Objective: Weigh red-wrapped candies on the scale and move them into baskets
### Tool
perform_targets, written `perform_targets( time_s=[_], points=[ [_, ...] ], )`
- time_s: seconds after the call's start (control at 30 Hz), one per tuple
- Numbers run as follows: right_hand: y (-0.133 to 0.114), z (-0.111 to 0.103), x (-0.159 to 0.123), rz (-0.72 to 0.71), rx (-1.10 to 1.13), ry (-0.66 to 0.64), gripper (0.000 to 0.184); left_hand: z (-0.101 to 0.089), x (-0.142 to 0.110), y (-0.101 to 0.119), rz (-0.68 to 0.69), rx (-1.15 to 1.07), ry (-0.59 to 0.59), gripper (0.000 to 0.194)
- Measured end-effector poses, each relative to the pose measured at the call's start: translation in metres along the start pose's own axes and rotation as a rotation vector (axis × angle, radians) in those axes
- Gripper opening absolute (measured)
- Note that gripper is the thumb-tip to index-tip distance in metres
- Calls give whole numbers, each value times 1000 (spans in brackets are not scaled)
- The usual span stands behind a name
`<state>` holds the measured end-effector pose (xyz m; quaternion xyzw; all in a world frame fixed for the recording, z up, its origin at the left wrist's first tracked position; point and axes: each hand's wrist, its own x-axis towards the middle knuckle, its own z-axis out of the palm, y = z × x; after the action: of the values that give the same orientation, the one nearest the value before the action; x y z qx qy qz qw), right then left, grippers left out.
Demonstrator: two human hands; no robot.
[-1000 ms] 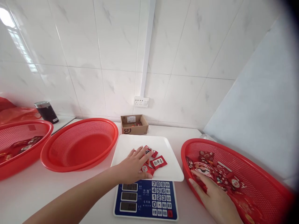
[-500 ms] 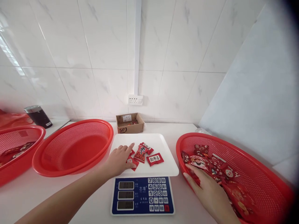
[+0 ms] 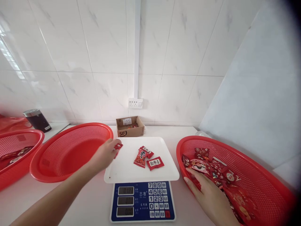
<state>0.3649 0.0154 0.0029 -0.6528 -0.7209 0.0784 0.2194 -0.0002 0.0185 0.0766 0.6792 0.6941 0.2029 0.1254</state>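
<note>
- A small red packet (image 3: 118,146) is pinched by the left hand (image 3: 102,154), its fingers together, at the 10 o'clock edge of a white tray (image 3: 127,169).
- The right hand (image 3: 208,197) is laid on red packets (image 3: 199,165) in a red mesh basket (image 3: 265,179); its grip cannot be told.
- 3 wrapped snacks (image 3: 147,160) are lying on the tray, which is placed on a digital scale (image 3: 142,201).
- A second red mesh basket (image 3: 54,160) is placed at 9 o'clock.
</note>
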Motion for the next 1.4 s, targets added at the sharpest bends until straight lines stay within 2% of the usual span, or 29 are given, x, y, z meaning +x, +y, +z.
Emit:
perform_targets(
  time_s=[0.1, 0.17, 0.23, 0.3, 0.4, 0.5, 0.53, 0.57, 0.63, 0.73, 0.8, 0.87, 1.07, 1.17, 1.3, 1.4],
  points=[
    [-1, -1, 0, 1, -4, -14, 51, -30, 0, -31, -90, 137, 139, 33],
    [-1, -1, 0, 9, -7, -25, 52, -45, 0, -49, -155, 221, 180, 37],
    [-1, -1, 0, 13, -6, -26, 53, -49, 0, -59, -185, 267, 181, 42],
    [-2, -1, 0, 14, -4, -18, 53, -41, 1, -57, -156, 289, 162, 48],
    [-2, -1, 0, 22, 1, -22, 53, -12, 4, -32, -10, 255, 58, 55],
    [-2, -1, 0, 30, 2, -27, 52, 23, 8, 9, 185, 183, -144, 69],
    [-2, -1, 0, 30, 3, -27, 52, 33, 10, 23, 269, 145, -277, 73],
    [-2, -1, 0, 30, 3, -26, 51, 43, 12, 37, 314, 133, -361, 77],
    [-3, -2, 1, 32, 5, -33, 51, 60, 17, 61, 359, 137, -412, 83],
    [-4, -3, 1, 44, 5, -55, 53, 80, 26, 83, 367, 161, -348, 67],
    [-6, -5, 2, 49, 2, -74, 55, 88, 30, 90, 370, 189, -292, 51],
    [-6, -5, 2, 55, -1, -92, 57, 92, 33, 92, 371, 221, -250, 45],
    [-2, -1, 2, 51, 8, -78, 56, 91, 41, 85, 317, 263, -222, 57],
    [1, 1, 2, 33, 14, -60, 55, 91, 42, 84, 312, 266, -207, 52],
    [3, 1, 1, 37, 9, -76, 57, 78, 38, 82, 337, 257, -136, 42],
    [4, 1, 1, 40, -3, -81, 59, 50, 34, 70, 271, 245, -15, 37]
  ],
)
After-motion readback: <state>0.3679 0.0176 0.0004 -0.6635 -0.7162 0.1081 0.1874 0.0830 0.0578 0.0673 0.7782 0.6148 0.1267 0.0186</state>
